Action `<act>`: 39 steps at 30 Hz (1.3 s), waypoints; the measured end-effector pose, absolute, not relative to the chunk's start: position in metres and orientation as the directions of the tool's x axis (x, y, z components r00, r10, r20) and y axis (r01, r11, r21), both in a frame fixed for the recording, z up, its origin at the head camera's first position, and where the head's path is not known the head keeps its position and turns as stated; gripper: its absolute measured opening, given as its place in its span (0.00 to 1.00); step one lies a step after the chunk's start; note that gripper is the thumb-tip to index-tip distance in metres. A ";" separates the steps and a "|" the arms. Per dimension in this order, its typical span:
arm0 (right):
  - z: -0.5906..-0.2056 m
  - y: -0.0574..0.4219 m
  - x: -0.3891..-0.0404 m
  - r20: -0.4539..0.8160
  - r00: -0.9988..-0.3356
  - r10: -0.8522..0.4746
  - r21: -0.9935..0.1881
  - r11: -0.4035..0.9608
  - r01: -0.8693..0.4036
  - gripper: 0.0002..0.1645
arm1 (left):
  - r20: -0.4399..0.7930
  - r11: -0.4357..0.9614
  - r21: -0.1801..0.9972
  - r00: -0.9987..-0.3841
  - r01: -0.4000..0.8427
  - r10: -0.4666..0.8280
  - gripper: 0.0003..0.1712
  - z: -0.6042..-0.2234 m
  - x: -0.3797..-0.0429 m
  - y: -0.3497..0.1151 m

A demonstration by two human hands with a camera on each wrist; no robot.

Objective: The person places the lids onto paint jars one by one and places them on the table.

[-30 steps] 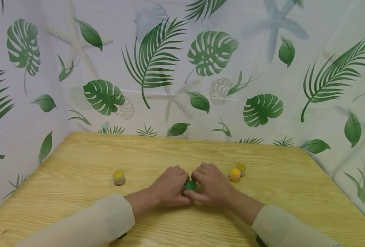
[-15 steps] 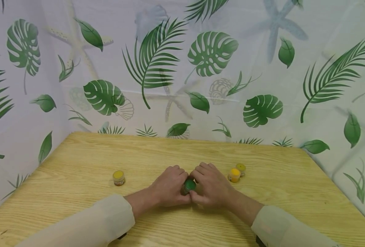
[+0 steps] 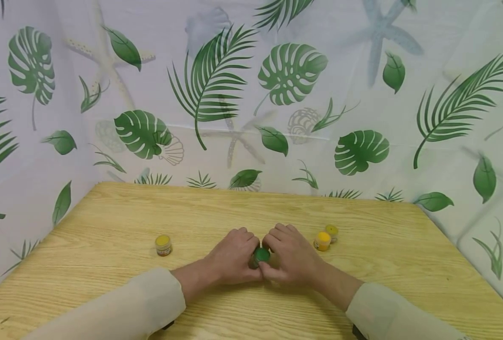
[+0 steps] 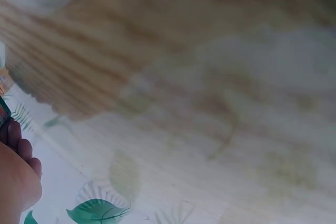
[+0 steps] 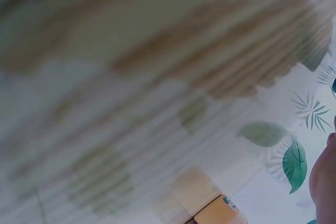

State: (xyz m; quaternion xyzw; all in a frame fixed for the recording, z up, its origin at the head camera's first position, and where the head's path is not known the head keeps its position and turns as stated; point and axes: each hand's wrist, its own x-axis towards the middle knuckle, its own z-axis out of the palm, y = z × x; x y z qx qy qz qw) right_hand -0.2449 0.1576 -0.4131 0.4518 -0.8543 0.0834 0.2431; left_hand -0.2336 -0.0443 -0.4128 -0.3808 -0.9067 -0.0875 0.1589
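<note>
Both hands meet round a small green-topped jar (image 3: 261,255) near the middle of the wooden table (image 3: 217,311) in the head view. The left hand (image 3: 234,257) grips its left side with curled fingers and thumb. On the other side, the right hand (image 3: 293,255) holds the lid area, its thumb tip at the near edge of the green top. Most of the jar's side is hidden by the fingers. In the left wrist view, a sliver of the jar (image 4: 4,110) shows beside the left hand (image 4: 18,174). Only an edge of the right hand (image 5: 324,179) appears in the right wrist view.
A jar with a yellow top (image 3: 163,245) stands left of the hands. To the right stand an orange-topped jar (image 3: 322,241) and, just behind it, another yellow-topped jar (image 3: 332,231). A leaf-printed cloth (image 3: 294,156) hangs along the table's back edge.
The right thumb has drawn back from across the jar's near side, and the right fingers have shifted slightly round the lid. More of the green top now shows. The left hand has stayed nearly still.
</note>
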 end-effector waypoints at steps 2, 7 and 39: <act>-0.413 0.158 -0.245 0.489 -0.478 -0.730 0.076 0.581 -0.810 0.14 | 0.352 0.695 0.043 -0.663 0.717 0.661 0.19 -0.413 -0.234 -0.045; -0.412 0.157 -0.244 0.482 -0.490 -0.726 0.067 0.589 -0.806 0.14 | 0.340 0.695 0.043 -0.664 0.718 0.666 0.19 -0.413 -0.233 -0.045; -0.413 0.158 -0.249 0.497 -0.447 -0.743 0.077 0.552 -0.830 0.14 | 0.340 0.695 -0.002 -0.653 0.719 0.677 0.20 -0.411 -0.234 -0.044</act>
